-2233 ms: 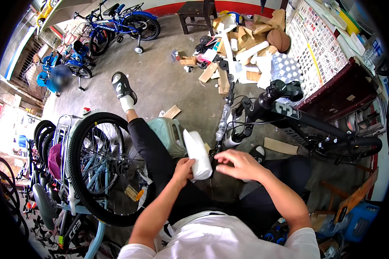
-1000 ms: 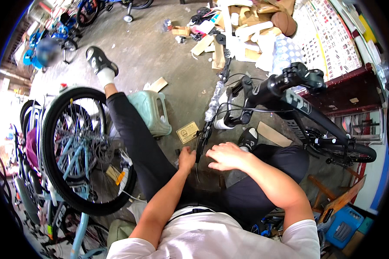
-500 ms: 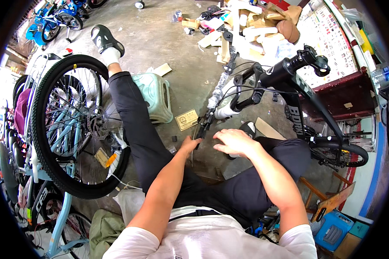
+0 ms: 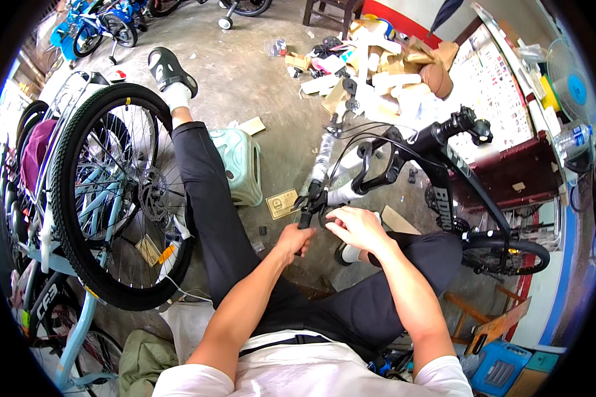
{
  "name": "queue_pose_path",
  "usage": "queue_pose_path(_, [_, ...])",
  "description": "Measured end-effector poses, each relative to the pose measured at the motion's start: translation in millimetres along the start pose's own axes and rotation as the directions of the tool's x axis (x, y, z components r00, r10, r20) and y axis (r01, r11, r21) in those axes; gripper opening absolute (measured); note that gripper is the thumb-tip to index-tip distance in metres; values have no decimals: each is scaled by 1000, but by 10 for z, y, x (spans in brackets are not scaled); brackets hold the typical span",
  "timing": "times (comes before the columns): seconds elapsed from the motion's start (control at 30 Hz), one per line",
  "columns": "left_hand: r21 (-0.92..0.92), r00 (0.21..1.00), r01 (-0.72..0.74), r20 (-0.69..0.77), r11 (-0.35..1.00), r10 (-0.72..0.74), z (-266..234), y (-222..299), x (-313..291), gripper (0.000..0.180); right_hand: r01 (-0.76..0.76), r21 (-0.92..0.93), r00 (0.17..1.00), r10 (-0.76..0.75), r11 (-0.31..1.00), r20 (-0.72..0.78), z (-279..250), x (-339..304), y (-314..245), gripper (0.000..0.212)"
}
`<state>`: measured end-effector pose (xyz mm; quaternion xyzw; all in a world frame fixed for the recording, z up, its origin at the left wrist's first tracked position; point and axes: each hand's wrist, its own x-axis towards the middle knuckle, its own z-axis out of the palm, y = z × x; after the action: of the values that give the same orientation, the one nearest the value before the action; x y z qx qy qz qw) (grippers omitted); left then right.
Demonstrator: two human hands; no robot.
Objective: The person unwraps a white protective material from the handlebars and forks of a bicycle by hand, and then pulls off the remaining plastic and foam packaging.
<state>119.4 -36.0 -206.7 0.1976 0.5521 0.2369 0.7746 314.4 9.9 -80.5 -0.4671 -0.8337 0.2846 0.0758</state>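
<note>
My left hand is wrapped round the black grip at the near end of a handlebar, whose bar is partly covered in clear wrap. Just to the right, my right hand hovers with its fingers stretched out and bent a little, holding nothing that shows. Black cables loop from the handlebar toward the black bicycle frame, which lies tipped over on the right. Pale wrapping covers the fork legs. What lies under my right palm is hidden.
A bicycle wheel with a black tyre stands at my left, before other bicycles. A pale green stool is beyond my left leg. Cardboard scraps and a basketball lie at the back. A blue case sits at the near right.
The handlebar has turned and its near end sits lower and closer to me. My left hand has closed farther round the grip. My right hand has shifted slightly nearer. The view has tilted up.
</note>
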Motion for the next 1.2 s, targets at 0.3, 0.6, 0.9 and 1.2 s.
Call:
queue_pose_path(0.3, [813,364,-253,-422,525,830,-290,379,-648,39,148,91,923,-104,985,-372,-116,218,-267,10])
queue_pose_path(0.6, [-69,888,-429,-213,901,407,-44,250,-798,31,86,340,905,69,937,-419,-87,236,-196,28])
queue_pose_path(0.9, [166,794,-484,-328,859,511,-129,102,-700,27,52,343,944,66,938,-323,-187,389,-706,41])
queue_pose_path(1.2, [347,693,-499,-390,794,606,-103,150,-814,30,-118,248,958,176,962,-228,-222,772,-969,56])
